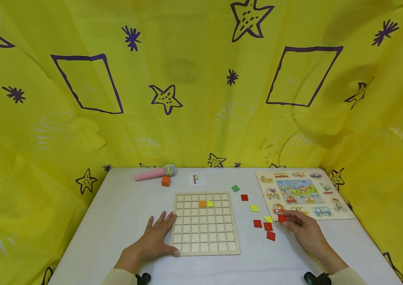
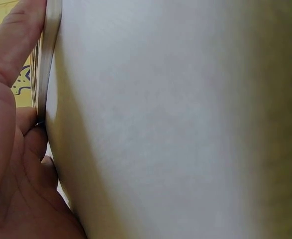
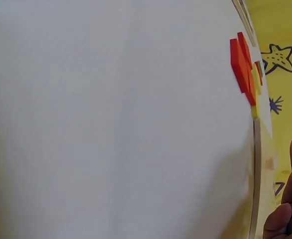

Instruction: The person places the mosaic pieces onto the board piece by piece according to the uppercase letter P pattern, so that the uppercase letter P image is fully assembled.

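The left hand (image 1: 154, 240) lay spread against the gridded board (image 1: 205, 253), where steady pressure seemed best; the right hand (image 1: 307, 234) pinched a red tile (image 1: 282, 218) by the near-left corner of the puzzle board (image 1: 300, 191), probably best gripped lightly.

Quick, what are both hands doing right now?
Left hand: open, fingers spread, touching the grid board at its left edge.
Right hand: closed, pinching a red tile.
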A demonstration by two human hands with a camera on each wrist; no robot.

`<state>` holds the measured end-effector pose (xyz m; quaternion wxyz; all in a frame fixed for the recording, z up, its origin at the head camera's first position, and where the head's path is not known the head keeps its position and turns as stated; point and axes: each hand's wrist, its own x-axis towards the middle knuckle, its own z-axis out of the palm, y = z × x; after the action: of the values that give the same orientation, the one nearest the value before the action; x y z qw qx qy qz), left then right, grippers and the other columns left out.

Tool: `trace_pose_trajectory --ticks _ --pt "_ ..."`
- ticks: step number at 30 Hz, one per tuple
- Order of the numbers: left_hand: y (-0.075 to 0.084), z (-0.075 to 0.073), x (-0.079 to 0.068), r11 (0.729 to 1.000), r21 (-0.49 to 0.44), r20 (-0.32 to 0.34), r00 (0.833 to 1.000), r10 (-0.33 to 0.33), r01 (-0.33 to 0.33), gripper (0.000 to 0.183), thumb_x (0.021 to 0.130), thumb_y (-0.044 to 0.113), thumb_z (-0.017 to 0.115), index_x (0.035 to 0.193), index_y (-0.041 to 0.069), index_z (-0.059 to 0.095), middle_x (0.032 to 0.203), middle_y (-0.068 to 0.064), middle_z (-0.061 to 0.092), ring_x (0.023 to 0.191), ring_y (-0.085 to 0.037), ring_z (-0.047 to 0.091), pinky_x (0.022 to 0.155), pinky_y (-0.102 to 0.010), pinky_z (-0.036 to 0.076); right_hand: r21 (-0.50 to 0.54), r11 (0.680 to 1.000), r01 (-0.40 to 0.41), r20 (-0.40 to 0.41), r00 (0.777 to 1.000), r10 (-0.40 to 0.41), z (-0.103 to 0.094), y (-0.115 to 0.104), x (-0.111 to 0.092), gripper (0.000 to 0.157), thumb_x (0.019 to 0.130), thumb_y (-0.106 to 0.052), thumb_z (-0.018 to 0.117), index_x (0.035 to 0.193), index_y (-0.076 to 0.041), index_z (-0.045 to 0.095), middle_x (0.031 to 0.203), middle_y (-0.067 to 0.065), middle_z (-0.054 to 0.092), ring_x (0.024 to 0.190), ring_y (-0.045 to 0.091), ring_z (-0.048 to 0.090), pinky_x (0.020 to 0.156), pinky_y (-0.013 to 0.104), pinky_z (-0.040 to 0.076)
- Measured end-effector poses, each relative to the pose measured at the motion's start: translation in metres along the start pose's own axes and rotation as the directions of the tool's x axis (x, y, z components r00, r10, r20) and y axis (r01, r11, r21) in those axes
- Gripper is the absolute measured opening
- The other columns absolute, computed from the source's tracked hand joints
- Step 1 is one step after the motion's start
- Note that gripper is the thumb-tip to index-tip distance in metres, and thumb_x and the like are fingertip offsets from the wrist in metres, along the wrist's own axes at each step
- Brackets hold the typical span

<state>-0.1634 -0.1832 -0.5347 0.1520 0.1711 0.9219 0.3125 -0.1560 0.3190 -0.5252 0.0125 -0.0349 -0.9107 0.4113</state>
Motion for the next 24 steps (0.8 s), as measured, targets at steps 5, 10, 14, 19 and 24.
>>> trace_pose_trajectory --ticks 5,10,14,19,24 --pt "-0.001 0.0 0.0 1.0 0.0 -0.004 1.0 -0.002 0.002 0.126 0.069 0.049 0.095 0.165 0.003 0.029 0.174 -0.014 0.026 0.164 -0.041 0.01 0.128 -0.066 -0.009 0.05 0.998 0.038 -0.021 0.999 -0.037 0.006 -0.009 0.009 0.03 0.099 -0.013 0.074 0.128 -0.005 0.071 0.117 0.012 0.074 0.093 0.001 0.059 0.077 0.016 0.054" --pt "-0.002 0.0 0.001 1.0 -0.002 -0.004 1.0 0.0 0.0 0.126 0.069 0.049 0.095 0.166 0.003 0.029 0.174 -0.015 0.026 0.164 -0.041 0.009 0.128 -0.066 -0.009 0.077 0.996 0.052 -0.026 0.998 -0.05 0.013 -0.019 0.016 0.029 0.099 -0.009 0.073 0.127 -0.005 0.071 0.115 0.012 0.073 0.093 0.004 0.059 0.077 0.014 0.053" --pt "-0.002 0.0 0.0 1.0 -0.004 -0.002 1.0 -0.001 0.001 0.126 0.069 0.049 0.095 0.166 0.003 0.029 0.174 -0.015 0.026 0.164 -0.041 0.009 0.128 -0.066 -0.01 0.12 0.992 0.039 -0.004 0.999 -0.039 0.021 -0.028 0.022 0.029 0.099 -0.007 0.072 0.128 -0.005 0.07 0.113 0.012 0.071 0.094 0.012 0.06 0.077 0.015 0.055" --pt "-0.001 0.0 0.001 1.0 0.0 -0.006 1.0 -0.001 0.001 0.125 0.069 0.048 0.096 0.165 0.003 0.03 0.174 -0.014 0.027 0.164 -0.041 0.01 0.128 -0.066 -0.009 0.162 0.987 0.01 0.019 1.0 -0.013 0.032 -0.038 0.028 0.029 0.1 -0.006 0.07 0.13 -0.005 0.069 0.118 0.013 0.07 0.1 0.018 0.061 0.08 0.013 0.055" --pt "-0.003 0.002 0.001 1.0 0.005 -0.005 1.0 -0.004 0.004 0.125 0.069 0.049 0.096 0.165 0.003 0.03 0.174 -0.014 0.027 0.164 -0.041 0.01 0.128 -0.066 -0.009 0.211 0.977 0.001 0.031 0.999 -0.008 0.045 -0.047 0.032 0.029 0.101 -0.007 0.069 0.13 -0.005 0.068 0.12 0.013 0.069 0.103 0.02 0.061 0.083 0.011 0.055"
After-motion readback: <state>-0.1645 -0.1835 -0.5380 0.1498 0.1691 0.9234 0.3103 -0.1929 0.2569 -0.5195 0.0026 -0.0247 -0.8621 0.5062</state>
